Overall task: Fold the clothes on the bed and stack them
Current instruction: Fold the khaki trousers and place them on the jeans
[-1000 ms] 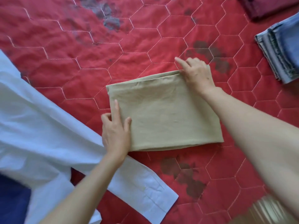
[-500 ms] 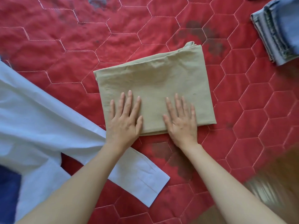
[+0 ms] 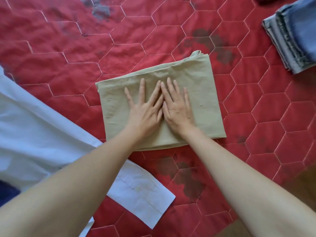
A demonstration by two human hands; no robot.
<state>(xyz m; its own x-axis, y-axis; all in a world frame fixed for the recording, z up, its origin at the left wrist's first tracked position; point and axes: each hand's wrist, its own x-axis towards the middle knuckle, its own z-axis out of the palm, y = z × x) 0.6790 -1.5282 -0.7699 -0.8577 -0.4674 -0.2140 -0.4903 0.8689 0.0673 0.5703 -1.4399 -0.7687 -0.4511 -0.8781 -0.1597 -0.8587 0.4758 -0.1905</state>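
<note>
Bed cover (image 3: 119, 53): red quilt stitched in pale hexagons, filling nearly the whole view; creased at upper left, marked with dark grey blotches at the top, near the far right corner of the tan piece, and below its near edge.

White garment (image 3: 34, 130): spread unfolded across the left side, one long sleeve running diagonally toward the lower centre, cuff end flat on the quilt; passes under the left forearm, just beside the tan piece's near left corner.

Tan folded cloth (image 3: 201, 93): centre of the bed, folded into a neat rectangle, slightly skewed, layered edges bunched at the far right corner; well apart from the stack at upper right.

Blue folded stack (image 3: 294, 40): denim-coloured layers at the upper right edge, partly cut off by the frame, folded edges facing the centre.

Dark red fabric (image 3: 266, 0): sliver at the top edge beside the blue stack; too little showing to tell what it is.

Dark blue fabric (image 3: 6, 194): patch at the lower left edge, next to the white garment.

Left hand (image 3: 145, 113): palm down on the middle of the tan cloth, fingers straight and fanned, gripping nothing.

Right hand (image 3: 177, 108): palm down just beside the left, fingers straight and close together, index side touching the left hand's fingers; pressing flat, holding nothing.
</note>
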